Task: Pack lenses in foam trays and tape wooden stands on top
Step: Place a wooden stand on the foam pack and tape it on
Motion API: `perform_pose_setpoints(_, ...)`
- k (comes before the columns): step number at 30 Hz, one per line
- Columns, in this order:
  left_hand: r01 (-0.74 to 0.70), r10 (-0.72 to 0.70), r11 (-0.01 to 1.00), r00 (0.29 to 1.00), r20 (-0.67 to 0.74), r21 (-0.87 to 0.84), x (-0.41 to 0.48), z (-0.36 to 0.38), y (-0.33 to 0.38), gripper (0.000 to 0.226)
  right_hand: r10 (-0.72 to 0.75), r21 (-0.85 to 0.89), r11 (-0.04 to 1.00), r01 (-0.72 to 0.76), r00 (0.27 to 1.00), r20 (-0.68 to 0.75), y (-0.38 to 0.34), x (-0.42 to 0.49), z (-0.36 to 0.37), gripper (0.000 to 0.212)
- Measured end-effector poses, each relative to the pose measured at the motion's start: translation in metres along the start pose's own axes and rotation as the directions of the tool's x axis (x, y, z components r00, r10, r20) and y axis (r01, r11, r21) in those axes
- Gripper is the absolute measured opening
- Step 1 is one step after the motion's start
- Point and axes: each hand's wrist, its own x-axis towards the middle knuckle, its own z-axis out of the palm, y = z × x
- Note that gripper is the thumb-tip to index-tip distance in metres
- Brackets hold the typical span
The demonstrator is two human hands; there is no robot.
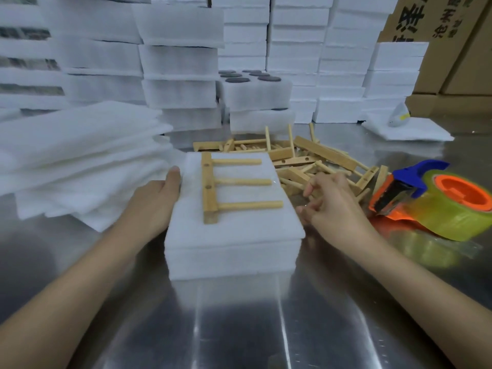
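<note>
A closed white foam tray block (234, 235) lies on the metal table in front of me. One wooden stand (213, 187), a bar with three pegs, lies flat on top of it, and a glossy film shows across the middle peg. My left hand (151, 203) lies against the block's left side with the thumb up at the top edge; its fingers are hidden. My right hand (330, 201) hovers at the block's right edge, fingers loosely curled, with nothing visible in them. Dark round lenses (237, 80) sit in an open foam tray (255, 97) behind.
A heap of loose wooden stands (319, 158) lies just behind my right hand. An orange and blue tape dispenser (436, 201) with clear tape stands at the right. Foam sheets (80, 155) are stacked at the left, foam blocks (292, 49) fill the back, and cardboard boxes (458, 49) stand far right.
</note>
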Motion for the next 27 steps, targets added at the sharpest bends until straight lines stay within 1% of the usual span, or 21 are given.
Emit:
perform_pose_setpoints(2, 0.091, -0.087, 0.994, 0.994, 0.066, -0.064, 0.002, 0.002, -0.004, 0.075, -0.013, -0.008, 1.0, 0.013, 1.0, 0.0, 0.0, -0.001, 0.002, 0.023)
perform_pose_setpoints(4, 0.172, -0.136, 0.96, 0.977, 0.166, -0.223, 0.005, 0.001, -0.006, 0.073, -0.039, 0.0, 0.999, 0.039, 0.999, -0.017, -0.003, -0.001, 0.006, 0.022)
perform_pose_setpoints(6, 0.222, -0.125, 0.902, 0.955, 0.269, -0.37, 0.005, 0.001, -0.001, 0.074, -0.09, -0.018, 0.996, 0.089, 0.995, -0.045, -0.008, -0.003, 0.013, 0.017)
perform_pose_setpoints(7, 0.23, -0.113, 0.877, 0.952, 0.285, -0.421, 0.005, 0.002, 0.001, 0.077, -0.125, -0.034, 0.992, 0.123, 0.991, -0.055, -0.01, -0.004, 0.017, 0.013)
perform_pose_setpoints(8, 0.229, -0.106, 0.857, 0.955, 0.276, -0.462, 0.004, 0.002, 0.003, 0.076, -0.147, -0.017, 0.989, 0.146, 0.987, -0.064, -0.013, -0.004, 0.019, 0.015)
perform_pose_setpoints(10, 0.215, -0.099, 0.831, 0.965, 0.244, -0.513, 0.001, 0.001, 0.007, 0.068, -0.193, -0.045, 0.981, 0.19, 0.977, -0.089, -0.012, -0.004, 0.024, 0.04)
perform_pose_setpoints(11, 0.225, -0.094, 0.811, 0.961, 0.26, -0.54, -0.003, 0.001, 0.009, 0.067, -0.203, -0.072, 0.978, 0.197, 0.975, -0.089, -0.013, -0.004, 0.027, 0.048)
perform_pose_setpoints(12, 0.256, -0.083, 0.766, 0.949, 0.305, -0.589, -0.006, 0.002, 0.01, 0.066, -0.169, -0.053, 0.985, 0.164, 0.979, -0.114, -0.013, -0.002, 0.027, 0.045)
perform_pose_setpoints(14, 0.35, -0.022, 0.59, 0.908, 0.419, -0.728, -0.014, 0.003, 0.016, 0.059, -0.102, 0.021, 0.994, 0.107, 0.981, -0.167, -0.01, 0.001, 0.027, 0.025)
perform_pose_setpoints(16, 0.393, 0.028, 0.467, 0.889, 0.457, -0.792, -0.02, 0.006, 0.021, 0.057, -0.21, -0.02, 0.978, 0.21, 0.959, -0.189, -0.017, -0.001, 0.028, 0.036)
perform_pose_setpoints(17, 0.402, 0.023, 0.432, 0.89, 0.456, -0.807, -0.021, 0.006, 0.022, 0.058, -0.219, -0.021, 0.975, 0.22, 0.953, -0.21, -0.019, -0.001, 0.029, 0.041)
perform_pose_setpoints(18, 0.409, 0.017, 0.398, 0.892, 0.452, -0.821, -0.021, 0.006, 0.021, 0.06, -0.186, -0.038, 0.982, 0.183, 0.946, -0.264, -0.023, 0.002, 0.027, 0.037)
perform_pose_setpoints(19, 0.41, 0.016, 0.364, 0.895, 0.446, -0.836, -0.02, 0.006, 0.02, 0.063, -0.093, 0.045, 0.993, 0.112, 0.949, -0.301, -0.027, 0.003, 0.026, 0.029)
perform_pose_setpoints(20, 0.404, 0.019, 0.333, 0.9, 0.435, -0.852, -0.019, 0.004, 0.019, 0.063, 0.007, 0.195, 0.979, 0.053, 0.955, -0.295, -0.033, 0.008, 0.023, 0.025)
perform_pose_setpoints(21, 0.394, 0.038, 0.301, 0.905, 0.424, -0.868, -0.018, 0.002, 0.02, 0.059, 0.115, 0.403, 0.915, -0.006, 0.962, -0.247, -0.036, 0.011, 0.023, 0.025)
perform_pose_setpoints(22, 0.381, 0.062, 0.258, 0.91, 0.409, -0.888, -0.019, -0.002, 0.021, 0.052, 0.187, 0.58, 0.813, -0.049, 0.966, -0.18, -0.041, 0.013, 0.022, 0.024)
perform_pose_setpoints(23, 0.363, 0.081, 0.206, 0.919, 0.385, -0.909, -0.018, -0.004, 0.021, 0.046, 0.203, 0.67, 0.738, -0.079, 0.973, -0.108, -0.045, 0.013, 0.024, 0.021)
perform_pose_setpoints(24, 0.338, 0.081, 0.161, 0.932, 0.354, -0.927, -0.017, -0.006, 0.02, 0.044, 0.202, 0.731, 0.671, -0.124, 0.979, -0.02, -0.049, 0.011, 0.028, 0.019)
perform_pose_setpoints(25, 0.313, 0.063, 0.134, 0.944, 0.323, -0.94, -0.016, -0.007, 0.018, 0.046, 0.199, 0.758, 0.634, -0.153, 0.98, 0.031, -0.053, 0.011, 0.033, 0.018)
perform_pose_setpoints(26, 0.288, 0.037, 0.137, 0.955, 0.296, -0.948, -0.014, -0.008, 0.015, 0.051, 0.182, 0.756, 0.635, -0.158, 0.982, 0.053, -0.056, 0.012, 0.038, 0.017)
perform_pose_setpoints(27, 0.266, 0.009, 0.155, 0.963, 0.27, -0.952, -0.012, -0.008, 0.013, 0.056, 0.162, 0.73, 0.669, -0.14, 0.986, 0.04, -0.056, 0.014, 0.042, 0.016)
